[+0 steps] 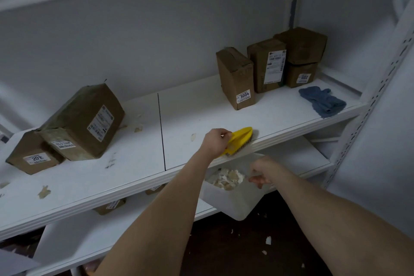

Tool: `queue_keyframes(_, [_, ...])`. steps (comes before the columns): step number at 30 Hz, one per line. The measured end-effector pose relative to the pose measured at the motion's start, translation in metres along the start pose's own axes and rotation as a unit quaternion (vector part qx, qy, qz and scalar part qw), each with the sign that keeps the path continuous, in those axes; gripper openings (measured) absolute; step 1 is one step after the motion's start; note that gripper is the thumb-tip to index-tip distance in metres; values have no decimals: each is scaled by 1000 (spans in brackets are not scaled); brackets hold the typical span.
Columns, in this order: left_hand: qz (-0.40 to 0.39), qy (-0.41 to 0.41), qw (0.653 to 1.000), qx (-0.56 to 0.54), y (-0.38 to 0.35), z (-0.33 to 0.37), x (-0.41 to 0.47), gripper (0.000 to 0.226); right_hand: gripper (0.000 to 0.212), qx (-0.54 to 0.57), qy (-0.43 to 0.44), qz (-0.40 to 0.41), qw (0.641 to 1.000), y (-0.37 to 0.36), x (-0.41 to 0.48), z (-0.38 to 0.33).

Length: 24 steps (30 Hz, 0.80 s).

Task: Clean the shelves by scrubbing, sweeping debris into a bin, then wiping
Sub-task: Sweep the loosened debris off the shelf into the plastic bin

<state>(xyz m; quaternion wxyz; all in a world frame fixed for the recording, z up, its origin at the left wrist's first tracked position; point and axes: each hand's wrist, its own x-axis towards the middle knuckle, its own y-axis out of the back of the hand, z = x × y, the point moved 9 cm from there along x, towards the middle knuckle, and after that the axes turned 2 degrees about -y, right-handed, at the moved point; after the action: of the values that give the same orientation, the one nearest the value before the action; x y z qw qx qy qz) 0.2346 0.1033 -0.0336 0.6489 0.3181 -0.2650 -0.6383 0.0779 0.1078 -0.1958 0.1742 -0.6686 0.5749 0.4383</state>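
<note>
While curled, left fingers (224, 135) round brush (241, 138)

A storeroom: white metal shelving (291, 125) holding numbered, labelled cardboard parcels (235, 78).

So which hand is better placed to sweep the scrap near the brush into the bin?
Left. The left hand grips the yellow brush beside the scrap; the right hand holds the bin under the shelf edge.

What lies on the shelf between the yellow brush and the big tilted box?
Head view: a pale debris scrap, the dark seam in the shelf, then more scraps near the box; otherwise bare.
</note>
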Motion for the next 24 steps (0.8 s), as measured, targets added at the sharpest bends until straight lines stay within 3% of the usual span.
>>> queue_keyframes(2, [51,27,998,-12,9,-10,0,31,43,-7,6,4,1000,3,3,0])
queue_keyframes(6, [-15,21,1000,-13,-2,-8,-4,32,32,-29,-2,-1,1000,2,4,1])
queue_keyframes(10, [55,36,997,-42,14,-14,-6,33,26,-42,-16,-19,999,-6,4,3])
queue_keyframes(13, [37,46,997,-41,12,-16,-4,33,27,-43,-13,-15,999,-3,3,2])
queue_keyframes(17, [66,82,986,-127,15,-9,8,27,39,-24,16,11,1000,2,-3,-2])
queue_keyframes(24, [26,126,960,-250,1,-4,26,33,27,-43,43,24,998,8,6,0])
